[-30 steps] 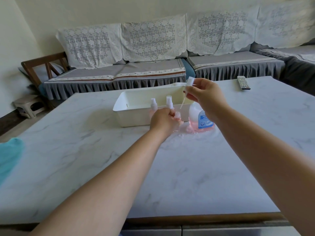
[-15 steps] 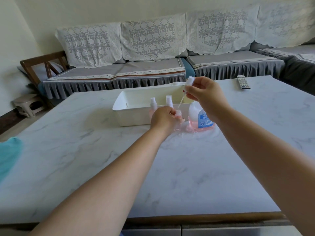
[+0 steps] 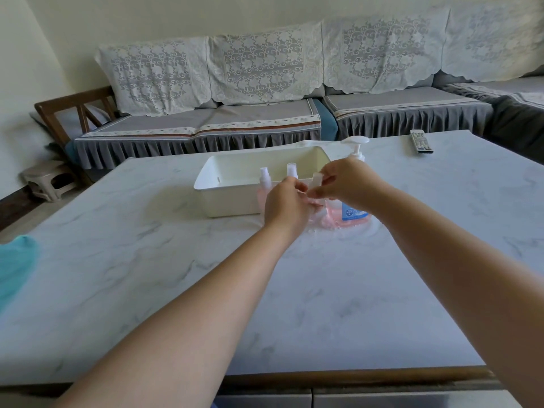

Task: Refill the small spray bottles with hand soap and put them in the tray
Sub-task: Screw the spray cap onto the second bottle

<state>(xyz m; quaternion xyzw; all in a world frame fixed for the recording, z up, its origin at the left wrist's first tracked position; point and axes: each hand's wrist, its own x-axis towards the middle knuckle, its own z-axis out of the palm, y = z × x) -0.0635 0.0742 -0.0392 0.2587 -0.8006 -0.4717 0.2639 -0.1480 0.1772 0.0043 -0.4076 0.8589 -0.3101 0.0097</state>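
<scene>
Two hands are working just before the white tray (image 3: 235, 198); I am seeing the left hand (image 3: 284, 206) gripping a small spray bottle (image 3: 316, 214) upright to steady it; the right hand (image 3: 343, 181) is pinching the spray cap (image 3: 316, 181), now lowered onto the neck from its earlier raised position; two capped bottles (image 3: 264, 178) are standing beside it.

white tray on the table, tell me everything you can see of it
The white tray is a plain rectangular bin, plastic by its look, with tall smooth walls, rounded corners and a rolled rim. It sits upright on the marble-patterned table, long side toward the camera. What shows of its inside holds nothing. Two small spray bottles stand on the table against its near wall, not inside it. The hand soap bottle stands at its right end, and the left hand hides its near right corner.
</scene>
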